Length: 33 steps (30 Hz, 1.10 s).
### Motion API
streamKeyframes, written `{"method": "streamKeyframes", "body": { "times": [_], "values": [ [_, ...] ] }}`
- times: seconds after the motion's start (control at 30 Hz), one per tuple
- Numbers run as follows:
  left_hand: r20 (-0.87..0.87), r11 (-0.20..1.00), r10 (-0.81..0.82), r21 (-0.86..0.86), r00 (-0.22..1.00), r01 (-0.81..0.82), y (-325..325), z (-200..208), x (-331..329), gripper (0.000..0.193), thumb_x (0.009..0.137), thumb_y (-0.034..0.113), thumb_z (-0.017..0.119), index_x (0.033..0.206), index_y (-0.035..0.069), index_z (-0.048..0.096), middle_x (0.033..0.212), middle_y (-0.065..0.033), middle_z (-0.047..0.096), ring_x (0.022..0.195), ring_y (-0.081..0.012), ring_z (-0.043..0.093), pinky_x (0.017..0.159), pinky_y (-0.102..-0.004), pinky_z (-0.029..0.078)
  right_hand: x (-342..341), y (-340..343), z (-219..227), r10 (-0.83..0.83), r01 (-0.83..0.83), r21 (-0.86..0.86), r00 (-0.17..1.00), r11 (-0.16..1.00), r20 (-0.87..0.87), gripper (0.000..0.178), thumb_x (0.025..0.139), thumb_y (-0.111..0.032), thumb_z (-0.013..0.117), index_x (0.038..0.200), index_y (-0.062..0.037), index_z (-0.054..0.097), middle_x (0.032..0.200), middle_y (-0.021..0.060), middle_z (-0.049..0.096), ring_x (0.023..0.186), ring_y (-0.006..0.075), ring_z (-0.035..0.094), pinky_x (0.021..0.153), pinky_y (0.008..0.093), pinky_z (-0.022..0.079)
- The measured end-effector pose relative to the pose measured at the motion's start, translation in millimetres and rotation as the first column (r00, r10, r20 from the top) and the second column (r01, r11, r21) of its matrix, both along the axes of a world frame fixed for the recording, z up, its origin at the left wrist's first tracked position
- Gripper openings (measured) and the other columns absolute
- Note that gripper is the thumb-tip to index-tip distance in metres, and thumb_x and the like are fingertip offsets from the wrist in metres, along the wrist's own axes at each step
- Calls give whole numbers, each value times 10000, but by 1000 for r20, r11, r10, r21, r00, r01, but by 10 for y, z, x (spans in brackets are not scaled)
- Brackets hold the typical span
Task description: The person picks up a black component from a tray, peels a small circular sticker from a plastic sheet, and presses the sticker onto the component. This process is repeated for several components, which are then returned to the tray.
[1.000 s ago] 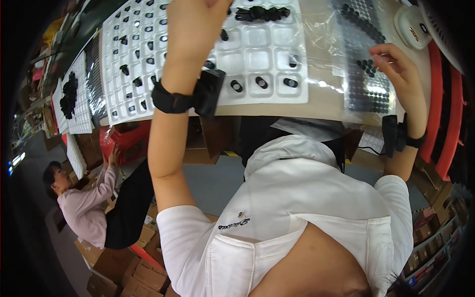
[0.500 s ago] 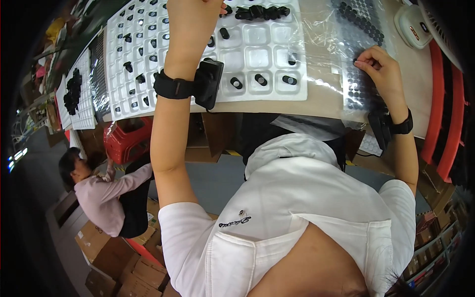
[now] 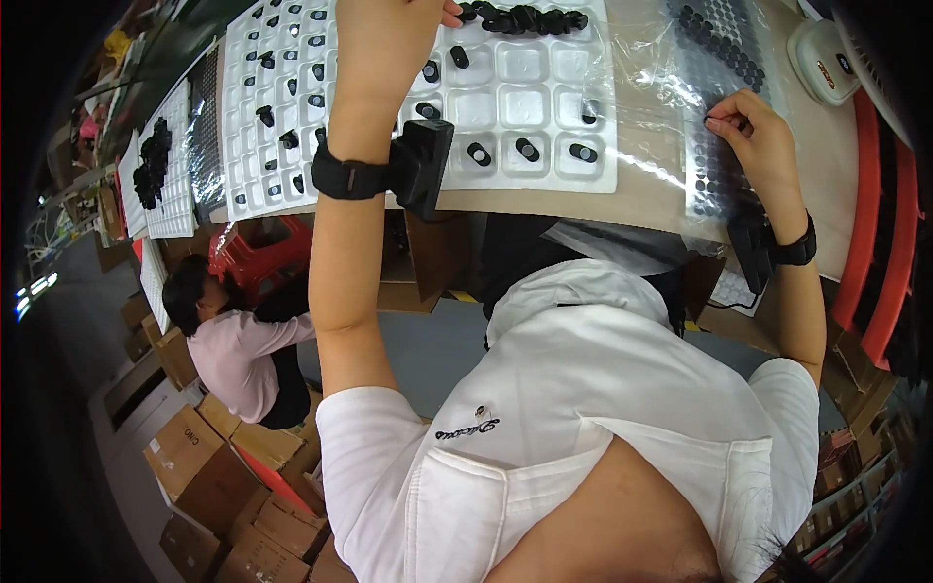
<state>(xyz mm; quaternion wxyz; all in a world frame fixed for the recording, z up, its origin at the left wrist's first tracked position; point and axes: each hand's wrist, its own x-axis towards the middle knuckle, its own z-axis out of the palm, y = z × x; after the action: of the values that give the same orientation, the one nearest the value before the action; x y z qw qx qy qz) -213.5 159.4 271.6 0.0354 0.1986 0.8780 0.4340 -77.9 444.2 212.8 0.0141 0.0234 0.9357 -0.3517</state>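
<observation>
— Black dots, is that what the right hand [image 3: 763, 146] is on?
— Yes. Its fingertips [image 3: 716, 124] are pinched together on the sheet of black dots [image 3: 714, 117] under clear plastic wrap [image 3: 646, 87], near the table's [image 3: 641, 199] front edge. Whether a dot is actually caught between them is too small to tell.
— And the left hand [image 3: 389, 39]?
— Stretched far forward over the white tray [image 3: 525, 97], its fingers running out past the top of the view, so I cannot tell if it is open or closed. Just beside it a row of small black parts [image 3: 525, 17] lies along the tray's far edge.
— How full is the tray?
— Mostly bare pockets in the middle; single black pieces sit in a few pockets near the front rim. A second tray [image 3: 277, 97] touches it on the left.
— Room to move?
— Bare tabletop runs along the front edge between both wrists. Red bins [image 3: 875, 233] crowd the right side, and cardboard boxes [image 3: 194, 457] stand on the floor at left, beside a seated person [image 3: 243, 350].
</observation>
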Motion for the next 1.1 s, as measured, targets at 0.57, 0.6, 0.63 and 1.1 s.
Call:
{"method": "streamKeyframes", "body": {
  "times": [0.57,0.6,0.63,1.1],
  "values": [
    [293,844,98,483,951,-236,226,268,712,206,713,-42,517,918,-22,509,776,-72,512,613,-112,551,559,-190,450,-860,1097,-236,92,-63,-167,981,984,173,75,756,-114,541,774,-41,547,746,-31,531,673,34,468,606,157,361],
    [295,840,89,491,951,-230,238,268,731,206,713,-42,517,918,-22,509,776,-72,512,613,-112,551,559,-190,450,-925,1163,-217,93,-65,-151,978,986,186,62,749,-95,542,761,-34,542,773,-7,536,694,54,482,624,170,371],
    [273,852,18,500,962,-158,230,229,742,214,731,-4,520,943,-19,497,810,-92,518,677,-151,555,584,-204,450,-960,1209,-184,93,-67,-136,977,988,194,50,742,-76,543,749,-27,538,799,17,541,716,74,496,643,183,381],
    [427,393,-641,896,637,-206,100,-251,921,333,713,162,611,985,34,468,899,-117,518,645,-180,548,542,-266,425,-229,-1036,712,233,-455,-499,865,737,-444,30,707,-8,544,714,13,523,890,124,519,798,176,523,709,252,411]
  ]
}}
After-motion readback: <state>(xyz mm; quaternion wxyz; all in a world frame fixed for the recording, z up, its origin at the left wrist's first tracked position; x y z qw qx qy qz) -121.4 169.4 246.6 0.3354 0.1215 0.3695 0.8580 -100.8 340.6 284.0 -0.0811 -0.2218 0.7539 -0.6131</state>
